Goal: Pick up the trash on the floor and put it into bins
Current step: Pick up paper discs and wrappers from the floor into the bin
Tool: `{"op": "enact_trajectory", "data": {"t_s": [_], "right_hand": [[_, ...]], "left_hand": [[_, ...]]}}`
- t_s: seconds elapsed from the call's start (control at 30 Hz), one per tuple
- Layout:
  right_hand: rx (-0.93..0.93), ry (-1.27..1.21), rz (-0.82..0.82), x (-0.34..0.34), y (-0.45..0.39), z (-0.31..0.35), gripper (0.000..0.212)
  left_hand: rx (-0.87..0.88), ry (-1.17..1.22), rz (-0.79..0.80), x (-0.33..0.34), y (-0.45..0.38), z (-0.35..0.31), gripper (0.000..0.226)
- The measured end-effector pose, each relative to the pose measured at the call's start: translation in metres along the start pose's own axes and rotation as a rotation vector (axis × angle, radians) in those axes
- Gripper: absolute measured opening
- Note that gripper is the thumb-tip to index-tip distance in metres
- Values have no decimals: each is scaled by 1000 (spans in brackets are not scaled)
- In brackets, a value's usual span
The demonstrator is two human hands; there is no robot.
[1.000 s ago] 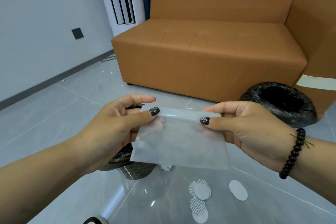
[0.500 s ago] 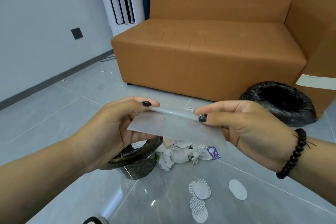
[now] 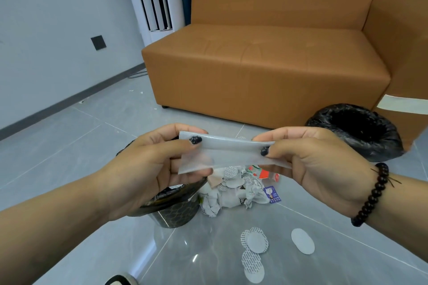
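A small translucent plastic bag (image 3: 231,152) is stretched between both hands at chest height. My left hand (image 3: 152,164) pinches its left end between thumb and fingers. Its right end is pinched by my right hand (image 3: 310,159). Below the bag lies a heap of crumpled paper and wrappers (image 3: 238,190) on the grey floor. Several white round pads (image 3: 257,242) lie nearer to me. A dark patterned bin (image 3: 176,213) stands under my left hand. A second bin with a black liner (image 3: 361,132) stands at the right by the sofa.
An orange sofa (image 3: 266,69) fills the back, with a white standing air conditioner (image 3: 152,0) to its left. A shoe tip (image 3: 120,280) shows at the bottom edge. The grey wall (image 3: 46,30) runs along the left.
The bag hung flat and open-faced a second ago; now it is folded or tilted into a narrow strip between my hands, uncovering the trash heap below.
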State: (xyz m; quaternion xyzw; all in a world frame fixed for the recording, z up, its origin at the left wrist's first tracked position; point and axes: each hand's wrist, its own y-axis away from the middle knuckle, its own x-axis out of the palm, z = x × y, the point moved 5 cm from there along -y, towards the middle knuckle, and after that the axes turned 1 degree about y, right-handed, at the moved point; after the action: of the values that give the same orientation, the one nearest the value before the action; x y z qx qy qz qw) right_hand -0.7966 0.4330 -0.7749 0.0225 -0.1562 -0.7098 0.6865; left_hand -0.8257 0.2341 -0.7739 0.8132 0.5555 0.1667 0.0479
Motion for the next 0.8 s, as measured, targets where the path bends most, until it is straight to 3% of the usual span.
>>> {"op": "enact_trajectory", "data": {"t_s": [0.13, 0.37, 0.5, 0.6, 0.8], "right_hand": [[-9, -34, 19, 1, 0, -1, 13], [-21, 237, -29, -2, 0, -6, 22], [-108, 451, -33, 0, 3, 0, 25], [-115, 555, -47, 0, 3, -3, 29], [-45, 690, 12, 2, 0, -24, 36]], "left_hand": [[1, -6, -31, -3, -2, -1, 21], [-80, -56, -73, -8, -5, 11, 34], [-123, -54, -18, -8, -7, 17, 28], [-133, -34, -29, -12, -12, 21, 8], [-79, -214, -146, -50, -33, 20, 12]]}}
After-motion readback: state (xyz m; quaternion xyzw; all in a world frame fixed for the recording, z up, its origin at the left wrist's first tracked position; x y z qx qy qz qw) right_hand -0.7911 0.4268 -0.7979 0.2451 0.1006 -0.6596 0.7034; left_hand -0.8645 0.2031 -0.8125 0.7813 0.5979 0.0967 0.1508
